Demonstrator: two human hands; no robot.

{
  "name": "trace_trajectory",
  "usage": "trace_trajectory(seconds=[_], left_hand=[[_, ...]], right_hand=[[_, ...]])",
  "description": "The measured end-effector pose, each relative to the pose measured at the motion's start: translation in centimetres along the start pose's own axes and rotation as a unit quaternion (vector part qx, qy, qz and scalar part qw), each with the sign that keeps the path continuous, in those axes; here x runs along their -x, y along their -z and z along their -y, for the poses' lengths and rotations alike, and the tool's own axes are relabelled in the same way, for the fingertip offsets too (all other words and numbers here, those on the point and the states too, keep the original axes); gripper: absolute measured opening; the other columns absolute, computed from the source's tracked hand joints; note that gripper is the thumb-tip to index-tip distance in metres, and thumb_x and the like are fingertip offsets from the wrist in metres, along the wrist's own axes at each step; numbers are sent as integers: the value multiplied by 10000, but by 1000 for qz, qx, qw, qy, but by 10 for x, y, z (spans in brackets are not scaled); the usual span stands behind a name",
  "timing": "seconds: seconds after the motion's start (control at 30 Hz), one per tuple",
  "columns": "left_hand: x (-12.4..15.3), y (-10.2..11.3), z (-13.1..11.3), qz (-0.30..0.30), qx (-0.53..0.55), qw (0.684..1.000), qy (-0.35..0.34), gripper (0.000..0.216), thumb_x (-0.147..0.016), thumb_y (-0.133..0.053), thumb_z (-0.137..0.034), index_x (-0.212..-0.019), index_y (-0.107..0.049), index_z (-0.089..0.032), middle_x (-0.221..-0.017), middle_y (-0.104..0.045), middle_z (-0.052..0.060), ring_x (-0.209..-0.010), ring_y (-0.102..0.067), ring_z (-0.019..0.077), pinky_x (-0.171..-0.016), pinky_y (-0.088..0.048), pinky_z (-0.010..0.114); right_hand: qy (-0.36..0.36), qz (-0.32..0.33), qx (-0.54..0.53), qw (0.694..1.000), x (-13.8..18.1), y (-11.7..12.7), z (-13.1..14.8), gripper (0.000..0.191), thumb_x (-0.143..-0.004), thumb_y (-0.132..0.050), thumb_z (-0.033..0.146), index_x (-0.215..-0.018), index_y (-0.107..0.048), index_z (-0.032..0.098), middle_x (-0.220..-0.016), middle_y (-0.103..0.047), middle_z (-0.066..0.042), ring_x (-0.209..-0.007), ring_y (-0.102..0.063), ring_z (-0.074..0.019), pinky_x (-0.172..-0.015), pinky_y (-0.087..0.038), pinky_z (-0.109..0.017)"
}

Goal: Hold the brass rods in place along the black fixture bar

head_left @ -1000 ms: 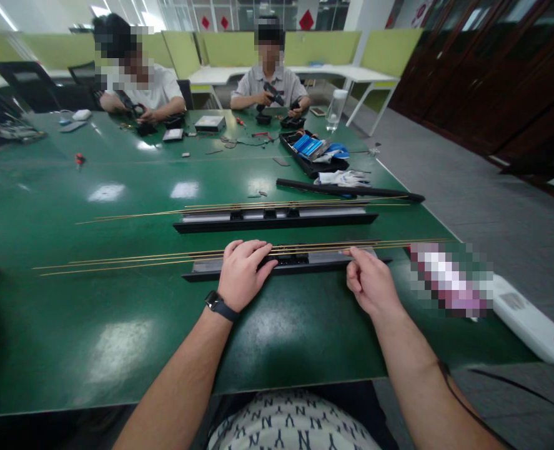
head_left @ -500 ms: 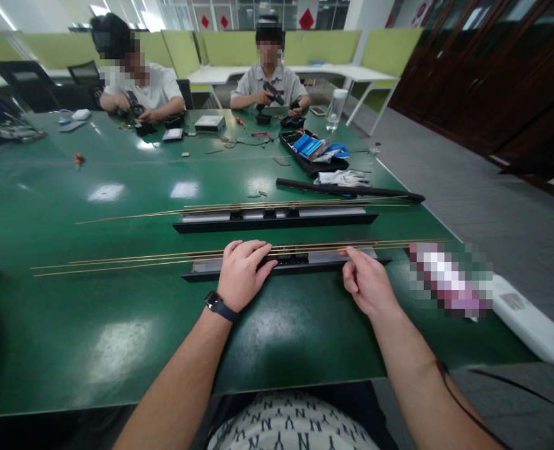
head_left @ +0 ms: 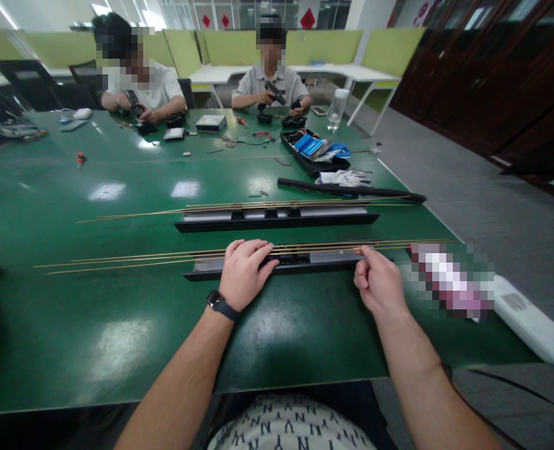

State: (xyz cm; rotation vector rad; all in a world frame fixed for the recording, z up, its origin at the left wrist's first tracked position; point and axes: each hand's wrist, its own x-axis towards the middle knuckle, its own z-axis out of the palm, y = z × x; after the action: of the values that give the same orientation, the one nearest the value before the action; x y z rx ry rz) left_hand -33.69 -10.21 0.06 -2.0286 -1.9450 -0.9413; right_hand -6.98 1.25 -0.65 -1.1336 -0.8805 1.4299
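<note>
My left hand (head_left: 246, 269) is curled over the near black rail (head_left: 333, 267), fingers across the thin brass-coloured rods (head_left: 131, 259) and thumb on the near side beside a black block (head_left: 293, 257). Its fingertips are partly hidden. Farther right, my right hand (head_left: 378, 275) is closed, thumb and forefinger pinching the end of one thin brass-coloured rod (head_left: 326, 252). The rods lie lengthwise along the rail and reach well past its left end. Behind it, a second black rail (head_left: 277, 221) with small black blocks carries more such rods (head_left: 131, 216).
A black bar (head_left: 351, 189), white gloves (head_left: 345, 178) and a black tray (head_left: 311, 165) with blue items lie beyond the rails. At right are a blurred pink item (head_left: 450, 281) and a white device (head_left: 534, 322). Two people work across the green table (head_left: 131, 356).
My right hand has moved a little to the right, and the pinched rod has slid right with it. My left hand keeps its place on the rail.
</note>
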Motion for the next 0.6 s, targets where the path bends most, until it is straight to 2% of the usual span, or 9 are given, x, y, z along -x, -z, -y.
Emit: trace_trajectory(seconds=[0.13,0.37,0.47,0.6], left_hand=[[0,0,0,1,-2,1000,0,267,-955,-670,-374,-1196,-693,-261,-1221,-738,68,-1167,-666,248,-1084,-408,485],[1,1,-1,-1,0,1000,1,267,-956,-669,-369,-1201,-692,-264,-1223,-738,62,-1169,-664,242,-1091,-406,484],[1,0,-1,0,0,1000,0,263,-961,-662,-370,-1199,-689,-262,-1222,-737,61,-1174,-663,243,-1094,-399,483],[0,1,-1,2,-1,1000,2,263,-963,-657,-379,-1197,-692,-265,-1222,-737,65,-1170,-665,247,-1090,-403,482]], right_hand=[[5,-29,-5,1000,-1,1,1,244,-789,-781,392,-833,-673,178,-457,-495,59,-305,-337,-51,-280,-231,-170],[0,-31,-3,1000,-1,2,0,247,-802,-780,403,-850,-686,180,-467,-501,54,-311,-345,-53,-279,-238,-165],[-7,-10,0,1000,0,1,-1,267,-795,-795,413,-861,-701,171,-470,-507,50,-306,-339,-50,-276,-230,-163],[-20,47,17,999,4,-3,-3,319,-790,-818,445,-886,-708,162,-467,-501,53,-301,-335,-47,-277,-223,-160]])
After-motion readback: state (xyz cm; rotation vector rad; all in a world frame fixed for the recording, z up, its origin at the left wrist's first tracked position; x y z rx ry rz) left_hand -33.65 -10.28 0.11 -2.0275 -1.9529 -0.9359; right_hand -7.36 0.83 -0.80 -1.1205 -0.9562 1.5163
